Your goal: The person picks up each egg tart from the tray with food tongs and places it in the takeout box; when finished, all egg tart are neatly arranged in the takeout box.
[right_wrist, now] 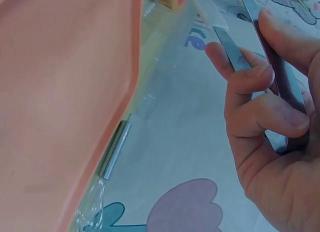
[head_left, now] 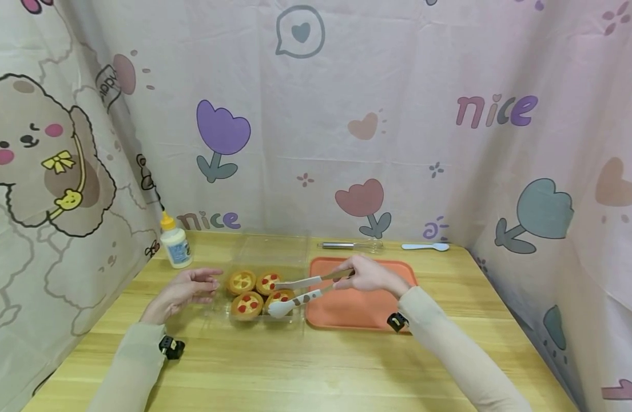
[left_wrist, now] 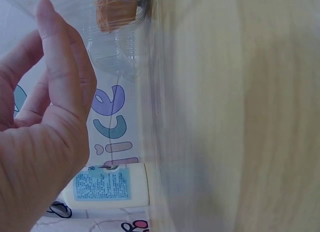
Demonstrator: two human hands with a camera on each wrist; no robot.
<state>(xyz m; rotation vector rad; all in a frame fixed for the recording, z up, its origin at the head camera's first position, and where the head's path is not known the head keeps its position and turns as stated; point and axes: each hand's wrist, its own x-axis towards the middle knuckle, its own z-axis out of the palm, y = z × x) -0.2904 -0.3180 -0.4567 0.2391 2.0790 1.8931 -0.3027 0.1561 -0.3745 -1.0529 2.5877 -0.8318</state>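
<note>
My right hand [head_left: 366, 273] grips a pair of tongs [head_left: 306, 282] with white tips, fingers curled round the handles in the right wrist view. The tips are spread over the right-hand tarts, one arm across the back right tart [head_left: 268, 281] and the other over the front right tart [head_left: 281, 297]. Several small tarts with red and yellow topping, among them the front left tart [head_left: 246, 306], sit in a clear plastic box [head_left: 220, 313] with its lid raised behind. To the box's left, my left hand [head_left: 184, 292] holds nothing, its fingers loosely bent near the box's side.
An orange tray [head_left: 357, 317] lies right of the box, under my right hand. Behind it are a whisk [head_left: 341, 245] and a pale blue spoon [head_left: 426, 247]. A white glue bottle [head_left: 178, 249] with a yellow cap stands at the back left. A printed curtain surrounds the table.
</note>
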